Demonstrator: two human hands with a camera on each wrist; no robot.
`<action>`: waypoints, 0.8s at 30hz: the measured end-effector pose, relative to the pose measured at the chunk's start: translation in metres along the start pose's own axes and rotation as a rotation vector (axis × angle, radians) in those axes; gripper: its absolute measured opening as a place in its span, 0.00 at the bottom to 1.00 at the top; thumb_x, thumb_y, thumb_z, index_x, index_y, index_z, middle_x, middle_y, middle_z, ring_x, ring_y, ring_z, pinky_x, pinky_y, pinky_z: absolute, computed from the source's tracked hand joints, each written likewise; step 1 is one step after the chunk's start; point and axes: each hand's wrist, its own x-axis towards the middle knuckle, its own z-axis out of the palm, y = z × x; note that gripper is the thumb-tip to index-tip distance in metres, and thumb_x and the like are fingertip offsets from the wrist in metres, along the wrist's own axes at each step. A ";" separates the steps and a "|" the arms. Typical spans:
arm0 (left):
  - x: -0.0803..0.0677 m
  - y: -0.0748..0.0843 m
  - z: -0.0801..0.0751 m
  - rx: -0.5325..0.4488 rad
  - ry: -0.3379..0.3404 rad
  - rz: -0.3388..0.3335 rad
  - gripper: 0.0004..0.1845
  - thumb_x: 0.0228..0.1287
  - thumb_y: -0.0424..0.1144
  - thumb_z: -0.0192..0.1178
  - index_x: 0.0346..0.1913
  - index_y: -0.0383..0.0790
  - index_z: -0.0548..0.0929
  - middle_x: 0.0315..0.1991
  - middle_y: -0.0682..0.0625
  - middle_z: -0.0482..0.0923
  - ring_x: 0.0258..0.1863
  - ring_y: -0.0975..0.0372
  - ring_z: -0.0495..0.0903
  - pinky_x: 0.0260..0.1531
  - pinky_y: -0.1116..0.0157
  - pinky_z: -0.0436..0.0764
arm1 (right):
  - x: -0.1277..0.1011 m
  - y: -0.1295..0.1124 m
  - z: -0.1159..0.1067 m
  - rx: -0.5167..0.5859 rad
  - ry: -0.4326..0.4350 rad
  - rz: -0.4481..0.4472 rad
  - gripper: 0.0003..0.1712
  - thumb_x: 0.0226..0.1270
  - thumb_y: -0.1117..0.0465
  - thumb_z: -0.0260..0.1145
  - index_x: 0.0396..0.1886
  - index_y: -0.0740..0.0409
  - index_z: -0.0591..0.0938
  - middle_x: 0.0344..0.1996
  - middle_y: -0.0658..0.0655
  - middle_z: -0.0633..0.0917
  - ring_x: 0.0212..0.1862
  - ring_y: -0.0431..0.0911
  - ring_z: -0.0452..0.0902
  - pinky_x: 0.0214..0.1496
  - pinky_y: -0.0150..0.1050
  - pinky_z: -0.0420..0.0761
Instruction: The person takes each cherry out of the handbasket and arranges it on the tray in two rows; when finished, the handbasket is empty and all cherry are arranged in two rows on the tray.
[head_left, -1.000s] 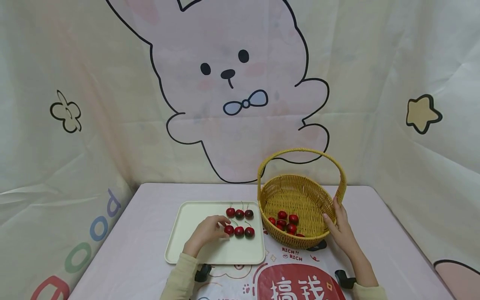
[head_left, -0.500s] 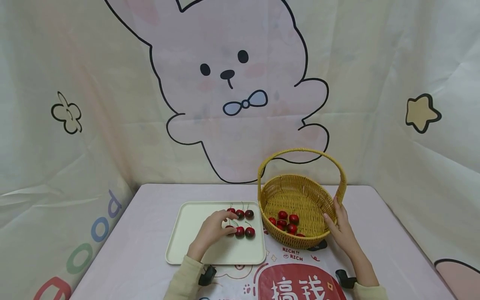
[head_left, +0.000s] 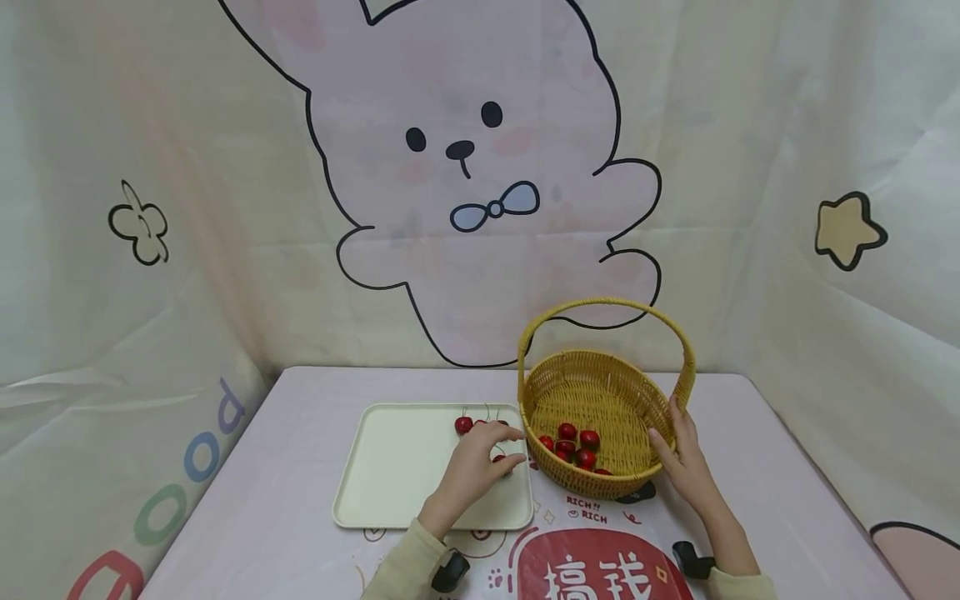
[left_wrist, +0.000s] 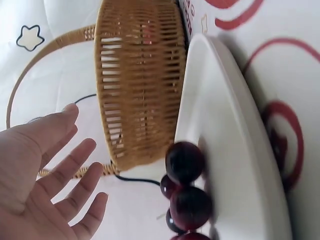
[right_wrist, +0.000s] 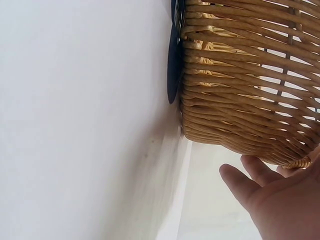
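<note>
My left hand (head_left: pixel 480 462) is over the right part of a cream tray (head_left: pixel 386 475). In the left wrist view, its spread fingers (left_wrist: pixel 72 165) hold nothing and are apart from the dark red cherries (left_wrist: pixel 185 162) on the tray. A stemmed cherry (head_left: pixel 463 425) shows behind the hand in the head view; others are partly covered by it. To the right stands a yellow-brown wicker basket (head_left: pixel 600 392) with several cherries (head_left: pixel 588 439) at its front left. My right hand (head_left: pixel 686 458) holds the basket's right rim, thumb inside, near the handle's base.
A white-covered table (head_left: pixel 300 433) carries the tray and basket side by side. A red printed patch (head_left: pixel 600 558) with lettering lies in front. Behind rises a cloth backdrop with a cartoon animal (head_left: pixel 480 250). The basket's tall handle (head_left: pixel 607 302) arches upward.
My left hand has moved right across the tray, from the left end of the cherry rows toward the basket, holding nothing now. My right hand stays on the basket's rim.
</note>
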 end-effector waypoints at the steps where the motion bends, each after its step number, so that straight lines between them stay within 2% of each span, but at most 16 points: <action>1: 0.001 0.003 0.003 0.002 -0.009 0.001 0.14 0.56 0.45 0.65 0.46 0.48 0.83 0.43 0.57 0.81 0.44 0.64 0.76 0.45 0.65 0.76 | 0.000 0.000 0.000 -0.001 0.001 -0.001 0.41 0.71 0.59 0.51 0.74 0.52 0.38 0.70 0.73 0.42 0.64 0.75 0.48 0.52 0.75 0.56; 9: 0.016 0.023 0.026 0.024 -0.057 0.097 0.14 0.59 0.50 0.61 0.46 0.50 0.84 0.41 0.58 0.81 0.40 0.66 0.74 0.42 0.70 0.73 | -0.001 0.002 0.000 0.004 0.005 0.001 0.41 0.71 0.59 0.51 0.74 0.52 0.38 0.69 0.73 0.42 0.64 0.75 0.48 0.53 0.75 0.56; 13: 0.023 0.030 0.036 0.021 -0.059 0.109 0.13 0.60 0.47 0.61 0.45 0.48 0.84 0.40 0.56 0.81 0.39 0.66 0.72 0.40 0.71 0.72 | -0.001 0.003 0.000 0.014 0.001 0.011 0.41 0.72 0.58 0.51 0.74 0.49 0.37 0.70 0.72 0.41 0.64 0.75 0.47 0.53 0.75 0.55; 17: 0.034 0.033 0.046 0.040 -0.057 0.135 0.12 0.60 0.44 0.62 0.45 0.46 0.84 0.39 0.55 0.81 0.40 0.66 0.75 0.43 0.70 0.74 | -0.001 0.001 0.000 0.016 0.001 0.013 0.41 0.72 0.58 0.51 0.74 0.49 0.37 0.70 0.72 0.41 0.64 0.75 0.47 0.54 0.75 0.54; 20: 0.042 0.033 0.051 0.048 -0.075 0.126 0.12 0.59 0.43 0.63 0.45 0.45 0.84 0.40 0.54 0.81 0.41 0.65 0.77 0.45 0.69 0.75 | -0.001 0.001 0.000 0.015 0.002 0.008 0.41 0.71 0.58 0.51 0.74 0.50 0.38 0.70 0.72 0.41 0.65 0.75 0.46 0.54 0.75 0.54; 24: 0.051 0.034 0.057 0.042 -0.119 0.068 0.13 0.59 0.44 0.63 0.46 0.45 0.84 0.42 0.54 0.82 0.43 0.65 0.77 0.44 0.70 0.75 | 0.000 0.002 0.000 0.019 0.001 0.009 0.41 0.71 0.58 0.51 0.74 0.50 0.38 0.70 0.72 0.41 0.65 0.75 0.45 0.54 0.75 0.53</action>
